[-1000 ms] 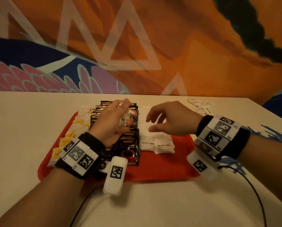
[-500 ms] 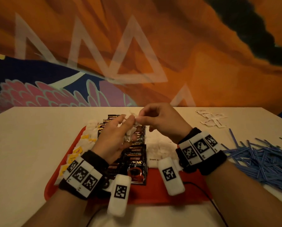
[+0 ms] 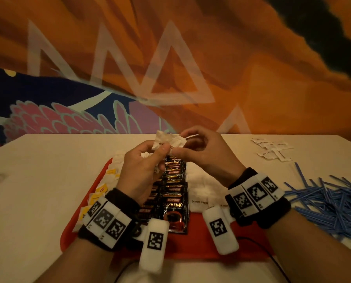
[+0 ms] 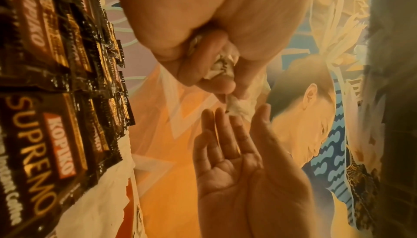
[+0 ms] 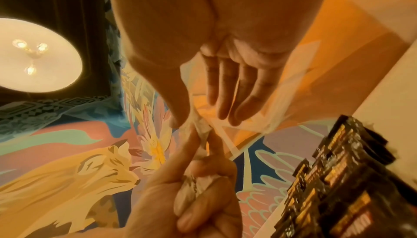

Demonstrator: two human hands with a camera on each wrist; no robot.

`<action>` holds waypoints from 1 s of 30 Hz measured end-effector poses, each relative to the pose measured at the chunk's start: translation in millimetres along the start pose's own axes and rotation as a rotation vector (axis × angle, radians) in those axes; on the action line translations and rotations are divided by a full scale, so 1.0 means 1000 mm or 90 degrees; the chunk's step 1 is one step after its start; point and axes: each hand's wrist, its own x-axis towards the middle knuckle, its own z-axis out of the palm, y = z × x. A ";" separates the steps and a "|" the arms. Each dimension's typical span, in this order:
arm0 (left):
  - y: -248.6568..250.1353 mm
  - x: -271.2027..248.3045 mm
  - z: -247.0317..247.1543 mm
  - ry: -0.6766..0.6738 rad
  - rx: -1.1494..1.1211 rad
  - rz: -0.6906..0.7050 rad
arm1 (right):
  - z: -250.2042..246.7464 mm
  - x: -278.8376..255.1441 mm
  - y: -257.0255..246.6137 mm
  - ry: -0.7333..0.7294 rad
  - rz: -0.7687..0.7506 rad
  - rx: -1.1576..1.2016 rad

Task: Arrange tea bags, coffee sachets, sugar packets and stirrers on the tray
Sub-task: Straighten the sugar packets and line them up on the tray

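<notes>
Both hands are raised above the far half of the red tray (image 3: 201, 245). The left hand (image 3: 142, 170) holds a bunch of white sugar packets (image 3: 168, 140) in its curled fingers; the packets are crumpled paper, one printed "brown sugar". The right hand (image 3: 203, 154) pinches the top edge of the upper packet between thumb and forefinger, its other three fingers straight and spread apart from the paper, as the right wrist view shows (image 5: 228, 99). In the left wrist view the packets (image 4: 222, 67) bulge between the curled left fingers.

On the tray lie three lengthwise rows. At the left, tea bags (image 3: 101, 190) with yellow tags; in the middle, overlapping black coffee sachets (image 3: 173, 203) marked "KOPIKO SUPREMO"; at the right, a row of white sugar packets already laid down (image 3: 203, 188), touching the sachets.

The tray rests on a pale beige table (image 3: 37, 180). On the table to the right, well apart from the tray, lies a loose heap of blue stirrers (image 3: 329, 203), and beyond it a small scatter of further white packets (image 3: 272, 149). Behind the table stands a wall mural (image 3: 252, 68) in orange, dark blue and pink with pale triangles. A round ceiling lamp (image 5: 33, 54) with three bulbs is lit.
</notes>
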 end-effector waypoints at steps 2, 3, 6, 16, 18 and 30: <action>0.001 -0.001 0.001 -0.007 -0.009 -0.008 | 0.001 -0.001 0.001 -0.028 0.004 0.026; 0.001 -0.001 0.001 -0.007 -0.020 -0.011 | 0.002 0.000 0.002 -0.030 0.003 0.041; 0.003 0.000 0.000 0.010 -0.056 -0.022 | 0.002 0.001 0.002 -0.013 0.034 0.099; -0.001 -0.004 0.006 -0.008 0.000 -0.003 | 0.009 -0.002 -0.002 -0.011 0.044 0.100; -0.002 -0.004 0.006 -0.016 0.041 0.022 | 0.009 -0.001 0.000 0.013 0.062 0.088; -0.002 -0.002 0.003 -0.014 0.044 0.067 | 0.002 -0.003 0.000 -0.066 0.006 0.069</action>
